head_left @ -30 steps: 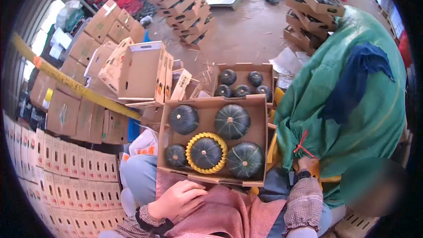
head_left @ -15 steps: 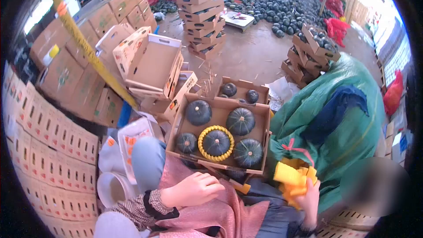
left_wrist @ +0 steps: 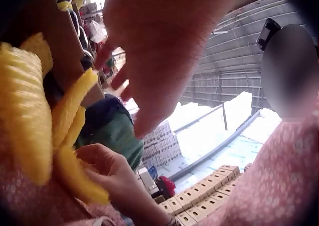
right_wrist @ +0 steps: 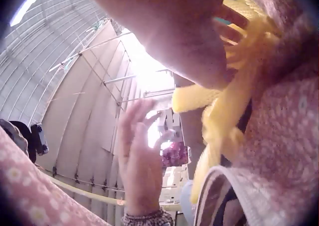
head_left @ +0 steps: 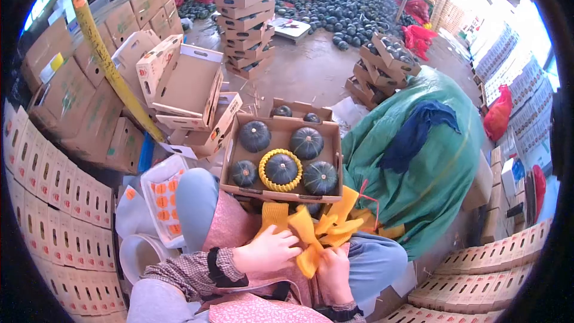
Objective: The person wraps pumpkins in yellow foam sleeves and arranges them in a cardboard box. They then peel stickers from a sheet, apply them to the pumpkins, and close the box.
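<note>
In the head view my right hand (head_left: 333, 272) grips a bundle of yellow foam net sleeves (head_left: 308, 242) over the lap. The left wrist view shows that hand (left_wrist: 107, 168) pinching the foam sleeves (left_wrist: 75, 151) between thumb and fingers. My left hand (head_left: 269, 252) is beside the bundle, its fingers loosely bent and apart from one another; in the right wrist view this hand (right_wrist: 142, 171) holds nothing. Just beyond is a cardboard box (head_left: 234, 190) with several dark green pumpkins (head_left: 255, 136). A yellow foam ring (head_left: 263, 180) surrounds the front middle pumpkin (head_left: 281, 168).
A green sack (head_left: 412, 155) with a blue cloth (head_left: 418, 131) lies to the right. Empty cartons (head_left: 188, 84) and a yellow pole (head_left: 107, 60) stand left. By the left knee are a tray of orange stickers (head_left: 164, 200) and a white bucket (head_left: 140, 257). Stacked boxes (head_left: 245, 18) stand behind.
My right hand has come from the green sack's mouth to the lap, bringing the yellow foam sleeves. The left hand has lifted off the apron and now hovers beside them. The head view has shifted.
</note>
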Tool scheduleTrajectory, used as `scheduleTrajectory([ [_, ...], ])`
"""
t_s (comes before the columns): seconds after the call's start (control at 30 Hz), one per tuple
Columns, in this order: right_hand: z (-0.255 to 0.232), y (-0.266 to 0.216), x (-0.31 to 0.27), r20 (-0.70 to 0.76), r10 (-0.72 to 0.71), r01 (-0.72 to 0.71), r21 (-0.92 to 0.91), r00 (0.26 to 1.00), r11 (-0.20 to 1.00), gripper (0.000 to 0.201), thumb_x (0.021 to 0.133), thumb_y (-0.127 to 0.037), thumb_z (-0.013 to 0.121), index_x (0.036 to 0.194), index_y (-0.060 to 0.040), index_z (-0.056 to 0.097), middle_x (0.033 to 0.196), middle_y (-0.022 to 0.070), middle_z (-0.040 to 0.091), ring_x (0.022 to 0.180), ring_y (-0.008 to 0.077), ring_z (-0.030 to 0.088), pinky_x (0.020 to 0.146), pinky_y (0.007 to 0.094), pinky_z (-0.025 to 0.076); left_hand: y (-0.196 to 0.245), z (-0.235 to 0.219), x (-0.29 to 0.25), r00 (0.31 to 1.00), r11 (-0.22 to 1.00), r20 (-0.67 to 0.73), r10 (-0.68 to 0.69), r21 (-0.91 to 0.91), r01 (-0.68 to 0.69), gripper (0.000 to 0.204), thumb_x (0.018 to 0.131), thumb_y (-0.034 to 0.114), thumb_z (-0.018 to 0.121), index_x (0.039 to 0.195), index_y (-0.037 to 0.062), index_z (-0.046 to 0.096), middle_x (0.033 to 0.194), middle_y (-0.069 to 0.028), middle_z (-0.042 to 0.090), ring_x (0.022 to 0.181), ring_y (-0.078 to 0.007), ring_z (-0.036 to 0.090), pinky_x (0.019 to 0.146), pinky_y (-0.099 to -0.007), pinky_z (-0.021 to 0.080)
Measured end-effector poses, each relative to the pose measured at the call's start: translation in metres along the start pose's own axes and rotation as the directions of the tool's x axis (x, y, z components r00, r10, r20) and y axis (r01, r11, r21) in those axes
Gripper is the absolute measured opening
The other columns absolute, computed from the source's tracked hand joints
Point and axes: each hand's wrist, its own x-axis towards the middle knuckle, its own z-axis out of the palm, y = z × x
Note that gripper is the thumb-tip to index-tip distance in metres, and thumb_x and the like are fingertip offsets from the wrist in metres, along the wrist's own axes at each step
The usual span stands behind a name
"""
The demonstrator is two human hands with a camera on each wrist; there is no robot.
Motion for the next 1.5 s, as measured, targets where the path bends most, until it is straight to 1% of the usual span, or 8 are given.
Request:
scheduleTrajectory([
  [0.3, -0.067, -0.047, -0.005, -0.176, 0.114, -0.036, 0.392, 0.978, 0.919, 0.046, 0.074, 0.004, 0.064, 0.117, -0.0021, 0.051, 0.093, 0.0123, 0.063, 0.082, 0.0156, 0.063, 0.067, 0.0273, 0.05, 0.013, -0.023, 0.042, 0.983, 0.884, -0.184, 0.018, -0.456, -0.101, 0.038, 0.08, 0.037, 0.069, 0.089, 0.0023, 0.055, 0.094, -0.015, 0.056, 0.089, -0.0339, 0.057, 0.077, -0.0394, 0.048],
  [0.53, -0.059, -0.086, 0.028, -0.035, 0.168, -0.006, 0.972, 0.985, 0.237, 0.061, 0.071, -0.003, 0.079, 0.117, -0.0047, 0.04, 0.091, 0.0032, 0.054, 0.086, 0.0095, 0.055, 0.073, 0.0232, 0.047, 0.003, -0.023, 0.049, 0.951, 0.661, -0.286, -0.116, -0.737, -0.141, 0.027, 0.084, 0.023, 0.069, 0.096, 0.0005, 0.058, 0.087, -0.0129, 0.054, 0.08, -0.03, 0.057, 0.07, -0.0369, 0.047],
  [0.87, -0.042, -0.082, 0.059, -0.454, 0.076, 0.226, 0.575, 0.888, 0.786, 0.044, 0.074, 0.009, 0.067, 0.109, -0.0038, 0.043, 0.091, 0.0054, 0.053, 0.081, 0.0144, 0.054, 0.072, 0.025, 0.045, -0.014, -0.036, 0.036, 0.857, 0.771, -0.32, -0.404, -0.623, 0.131, 0.017, 0.089, 0.006, 0.061, 0.104, -0.002, 0.062, 0.092, -0.0116, 0.064, 0.09, -0.0206, 0.063, 0.08, -0.0288, 0.049],
  [0.93, -0.039, -0.087, 0.065, -0.471, 0.039, 0.168, 0.39, 0.881, 0.905, 0.042, 0.073, 0.01, 0.064, 0.108, -0.0026, 0.047, 0.094, 0.0066, 0.054, 0.081, 0.0162, 0.054, 0.07, 0.0272, 0.046, -0.018, -0.024, 0.036, 0.885, 0.194, -0.001, -0.465, -0.976, 0.1, 0.022, 0.087, 0.003, 0.059, 0.108, -0.003, 0.062, 0.099, -0.0114, 0.066, 0.095, -0.0198, 0.063, 0.085, -0.03, 0.049],
  [1.07, -0.058, -0.063, 0.068, 0.071, 0.275, -0.109, 0.986, 0.959, 0.125, 0.017, 0.074, 0.008, 0.059, 0.09, 0.0036, 0.063, 0.093, 0.0136, 0.066, 0.085, 0.0244, 0.064, 0.083, 0.0351, 0.053, -0.041, -0.036, 0.034, 0.87, -0.836, 0.441, -0.222, -0.545, 0.063, 0.025, 0.088, 0.002, 0.057, 0.112, -0.0057, 0.061, 0.106, -0.0106, 0.066, 0.099, -0.0192, 0.063, 0.092, -0.0324, 0.047],
  [1.23, -0.067, -0.056, 0.077, 0.241, 0.186, -0.217, 0.966, 0.953, -0.141, 0.024, 0.081, 0.004, 0.059, 0.104, 0.0029, 0.065, 0.099, 0.0141, 0.068, 0.091, 0.0247, 0.067, 0.085, 0.0356, 0.054, -0.052, -0.058, 0.047, 0.98, 0.351, -0.103, -0.171, -0.936, -0.037, 0.02, 0.092, 0.009, 0.06, 0.108, -0.0019, 0.061, 0.128, -0.013, 0.057, 0.108, -0.022, 0.058, 0.092, -0.0325, 0.045],
  [1.37, -0.042, -0.063, 0.09, 0.026, 0.133, -0.063, 0.957, 0.991, 0.282, 0.053, 0.083, 0.0, 0.058, 0.133, -0.0033, 0.042, 0.115, 0.0064, 0.053, 0.102, 0.0145, 0.052, 0.091, 0.0263, 0.042, -0.04, -0.045, 0.062, 0.934, 0.538, -0.279, -0.223, -0.834, -0.121, 0.018, 0.084, 0.004, 0.067, 0.1, -0.0011, 0.062, 0.122, -0.0137, 0.06, 0.111, -0.0287, 0.059, 0.093, -0.0366, 0.047],
  [1.5, -0.054, -0.098, 0.114, 0.091, 0.241, -0.126, 0.983, 0.966, 0.136, 0.059, 0.075, 0.0, 0.065, 0.131, -0.0013, 0.046, 0.116, 0.0075, 0.052, 0.105, 0.0164, 0.05, 0.093, 0.0272, 0.04, -0.045, -0.045, 0.07, 0.85, 0.814, -0.501, -0.162, -0.555, -0.172, 0.023, 0.072, 0.003, 0.072, 0.092, -0.0008, 0.061, 0.103, -0.0106, 0.061, 0.099, -0.0298, 0.06, 0.089, -0.0407, 0.048],
])
